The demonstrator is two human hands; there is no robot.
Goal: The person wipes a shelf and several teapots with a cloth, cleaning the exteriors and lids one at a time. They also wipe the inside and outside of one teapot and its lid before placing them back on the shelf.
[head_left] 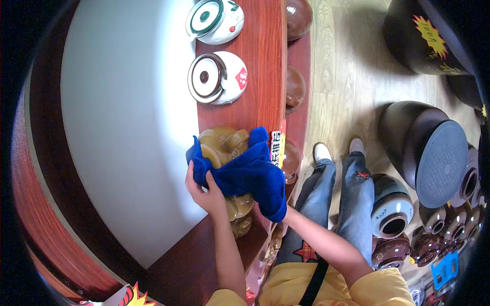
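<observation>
A blue cloth [245, 171] lies over a glossy yellow-brown ceramic piece [222, 140] with rounded, moulded shapes, which stands on the red-brown shelf. My left hand [206, 194] grips the cloth's left part, its fingers bent against the piece's side. From the lower right comes my right forearm [329, 242], and the cloth covers that hand entirely, so its fingers are hidden. Below the cloth, more of the same brown glazed surface [239, 208] shows, with smaller brown pieces [242, 226] beneath it.
Two white lidded jars, one brown-rimmed [229, 79] and one green-rimmed [224, 23], stand farther along the shelf [263, 71]. Brown round pots [295, 89] sit on a lower level. Large dark jars [408, 132] and smaller glazed pots [392, 209] stand on the wooden floor [332, 66].
</observation>
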